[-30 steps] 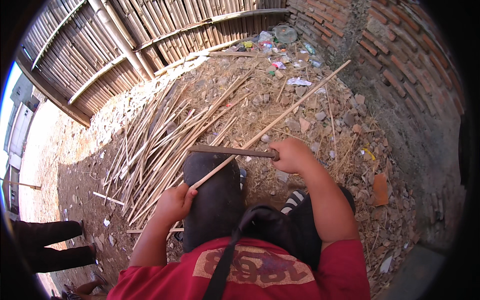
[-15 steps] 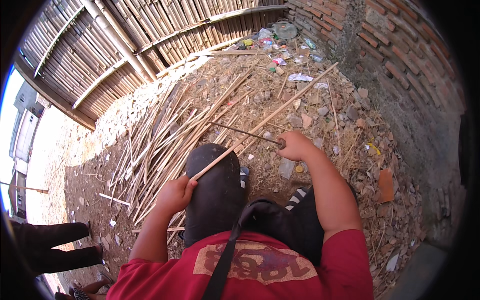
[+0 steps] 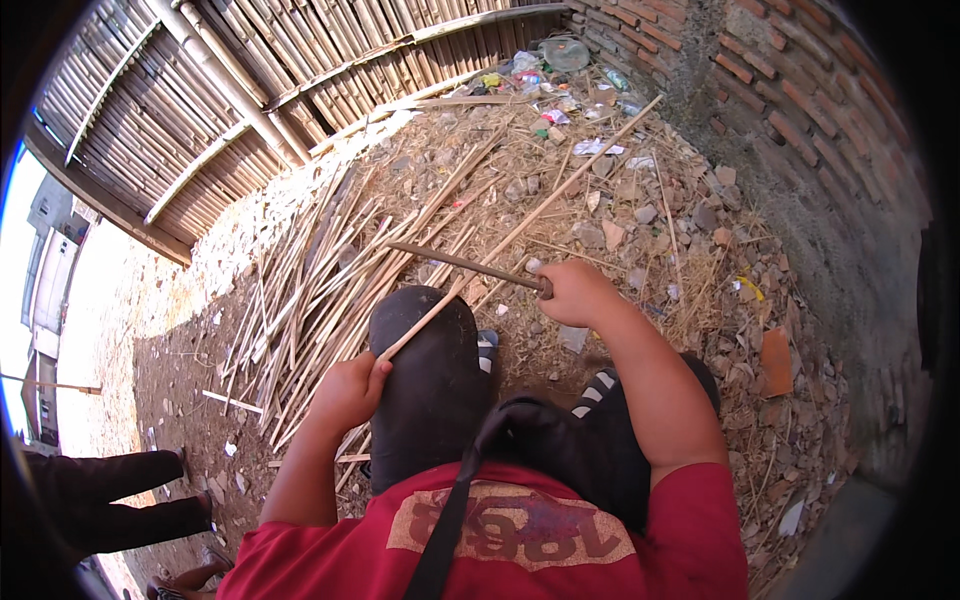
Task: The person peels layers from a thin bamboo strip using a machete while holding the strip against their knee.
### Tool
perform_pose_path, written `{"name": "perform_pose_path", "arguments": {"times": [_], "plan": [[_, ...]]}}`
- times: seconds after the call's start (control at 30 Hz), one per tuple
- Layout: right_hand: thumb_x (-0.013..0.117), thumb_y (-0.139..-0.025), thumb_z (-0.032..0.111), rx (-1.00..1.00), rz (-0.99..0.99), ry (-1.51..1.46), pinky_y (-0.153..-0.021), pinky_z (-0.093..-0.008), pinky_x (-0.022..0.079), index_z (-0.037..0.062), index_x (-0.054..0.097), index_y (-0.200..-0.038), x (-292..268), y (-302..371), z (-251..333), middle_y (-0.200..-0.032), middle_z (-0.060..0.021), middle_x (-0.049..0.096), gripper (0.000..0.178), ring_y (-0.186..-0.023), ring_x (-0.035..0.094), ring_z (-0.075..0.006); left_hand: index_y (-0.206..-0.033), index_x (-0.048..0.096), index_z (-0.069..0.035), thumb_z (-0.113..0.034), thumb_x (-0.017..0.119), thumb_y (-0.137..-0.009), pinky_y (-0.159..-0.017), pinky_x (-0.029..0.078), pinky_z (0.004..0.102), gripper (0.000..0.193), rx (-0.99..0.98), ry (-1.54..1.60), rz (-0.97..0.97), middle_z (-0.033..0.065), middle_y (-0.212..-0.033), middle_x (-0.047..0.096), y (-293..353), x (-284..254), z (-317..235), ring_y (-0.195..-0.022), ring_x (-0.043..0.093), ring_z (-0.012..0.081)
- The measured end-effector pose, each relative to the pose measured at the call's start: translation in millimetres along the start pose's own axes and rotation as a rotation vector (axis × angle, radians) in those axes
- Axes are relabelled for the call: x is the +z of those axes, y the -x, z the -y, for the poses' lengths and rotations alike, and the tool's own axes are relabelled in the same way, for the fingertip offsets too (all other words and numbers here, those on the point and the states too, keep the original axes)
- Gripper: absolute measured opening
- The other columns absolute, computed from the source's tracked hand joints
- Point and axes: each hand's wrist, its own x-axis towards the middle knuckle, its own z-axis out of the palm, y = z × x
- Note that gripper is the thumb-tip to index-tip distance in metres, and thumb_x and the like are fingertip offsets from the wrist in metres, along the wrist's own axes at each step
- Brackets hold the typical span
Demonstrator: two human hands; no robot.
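My left hand (image 3: 347, 392) is closed around the near end of a long bamboo strip (image 3: 560, 195), beside my left knee (image 3: 425, 330). The strip slants over that knee and away to the far right. In my right hand (image 3: 578, 293) is the handle of a long, dark knife (image 3: 450, 261). Its blade points left and crosses the strip just beyond the knee, touching it or very close. My right fingers wrap round the handle, which they partly hide.
Many loose bamboo strips (image 3: 310, 300) lie heaped on the ground ahead and left. Rubble and litter (image 3: 545, 115) reach toward a bamboo fence (image 3: 350, 60) and a brick wall (image 3: 800, 110) on the right. Another person's dark-trousered legs (image 3: 130, 500) are at the left.
My right hand has moved slightly left and nearer me with the knife, and the blade shows broader. The strip's far end has shifted a little. My left hand keeps its hold.
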Motion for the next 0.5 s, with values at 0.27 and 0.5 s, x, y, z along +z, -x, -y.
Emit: {"name": "perform_pose_path", "arguments": {"times": [0.27,0.5], "plan": [[0.068,-0.074,0.022,0.106,-0.001,0.028,-0.075,-0.0475,0.054,0.0089,0.069,-0.093,-0.5,-4.6,-30.3,-0.088,-0.0151,0.071,0.022,-0.084,0.068,-0.0371,-0.086,0.059,-0.001,-0.04,0.053,-0.102,-0.068,0.047,0.0578,0.042,0.009,-0.018,0.019,0.0262,-0.075,0.063,0.0,-2.6,2.3,-0.075,0.062,0.0492],[0.069,-0.076,0.023,0.183,0.042,-0.068,-0.079,-0.0444,0.055,0.0059,0.071,-0.101,-0.5,-2.3,-17.3,-0.092,-0.0172,0.072,0.03,-0.09,0.069,-0.0356,-0.081,0.057,0.002,-0.035,0.049,-0.103,-0.067,0.044,0.0574,0.043,-0.053,0.012,0.07,0.0274,-0.072,0.061,28.5,-0.5,6.4,-0.074,0.06,0.0506]]}}
